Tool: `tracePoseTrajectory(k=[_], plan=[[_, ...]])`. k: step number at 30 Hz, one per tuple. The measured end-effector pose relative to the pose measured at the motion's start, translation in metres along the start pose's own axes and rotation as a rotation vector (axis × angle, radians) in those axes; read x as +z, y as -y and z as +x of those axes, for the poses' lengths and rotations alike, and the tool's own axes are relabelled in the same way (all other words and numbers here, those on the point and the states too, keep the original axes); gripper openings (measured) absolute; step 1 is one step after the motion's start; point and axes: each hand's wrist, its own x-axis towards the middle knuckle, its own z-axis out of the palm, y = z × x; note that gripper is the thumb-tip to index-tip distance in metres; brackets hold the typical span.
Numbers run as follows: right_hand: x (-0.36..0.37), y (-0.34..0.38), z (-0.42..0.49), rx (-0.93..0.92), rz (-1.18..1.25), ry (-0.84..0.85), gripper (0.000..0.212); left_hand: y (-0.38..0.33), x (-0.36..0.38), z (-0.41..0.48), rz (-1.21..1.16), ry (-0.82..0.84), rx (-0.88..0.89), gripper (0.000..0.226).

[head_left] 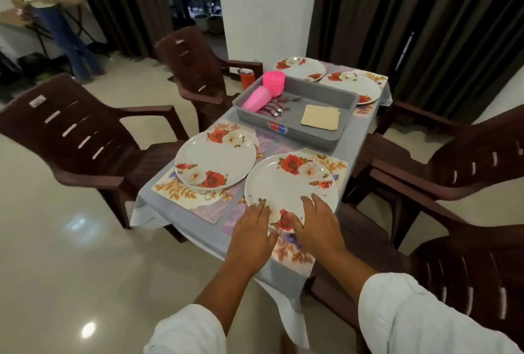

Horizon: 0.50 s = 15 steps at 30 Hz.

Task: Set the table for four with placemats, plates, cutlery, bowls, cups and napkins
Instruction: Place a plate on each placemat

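The left grip [252, 229] and right grip [317, 223] rest flat, fingers straight, on the near plate [292, 183]; it seems stiff and slippery, best taken at the rim.

Two white sleeves enter at the bottom edge: the left sleeve [184, 334] at about seven o'clock, the right sleeve [411, 317] at five o'clock, broader and creased. The cloth appears plain, though blur hides its weave. Bare forearms [226, 277] lead to the left hand [251, 229] and right hand [317, 226].
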Motion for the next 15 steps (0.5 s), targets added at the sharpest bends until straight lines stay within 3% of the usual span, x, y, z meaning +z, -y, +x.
tracePoseTrajectory(k=[8, 15], plan=[[0.017, 0.008, 0.092, 0.088, 0.109, -0.006, 0.063, 0.027, -0.011, 0.092, 0.037, 0.116, 0.036, 0.067], [0.012, 0.023, 0.160, 0.111, 0.167, -0.072, 0.063, 0.042, -0.027, 0.180, 0.067, 0.098, 0.065, 0.066]])
